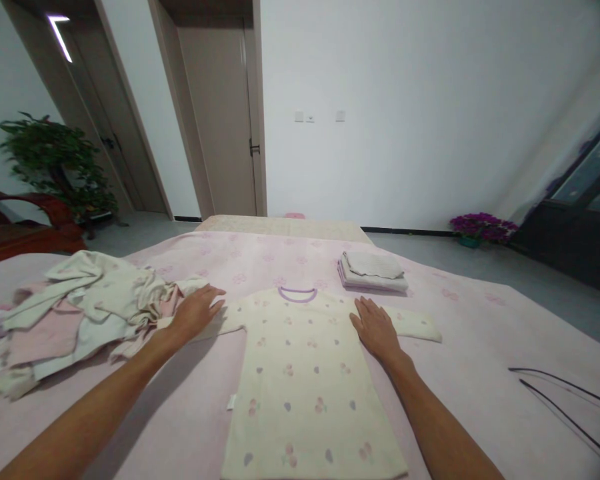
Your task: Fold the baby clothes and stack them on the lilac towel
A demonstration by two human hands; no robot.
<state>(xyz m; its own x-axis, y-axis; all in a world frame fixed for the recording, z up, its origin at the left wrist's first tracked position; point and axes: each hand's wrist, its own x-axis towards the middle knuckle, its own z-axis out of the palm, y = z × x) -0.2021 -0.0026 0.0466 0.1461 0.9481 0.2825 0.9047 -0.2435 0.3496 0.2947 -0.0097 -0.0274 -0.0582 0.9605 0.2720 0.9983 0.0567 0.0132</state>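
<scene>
A cream long-sleeved shirt [305,380] with small printed fruit and a purple neckband lies spread flat on the pink bedcover [480,347], neck away from me. My left hand [196,311] rests palm down on its left sleeve, fingers stretched out. My right hand [375,327] lies flat on the shirt's right shoulder, fingers out, beside the right sleeve. Neither hand holds anything.
A loose heap of cream and pink clothes [75,307] lies at the left of the bed. A small folded stack [373,270] sits beyond the shirt's right sleeve. A black cable [560,400] lies at the right. Doors, a potted plant [55,167] and purple flowers [483,227] stand behind.
</scene>
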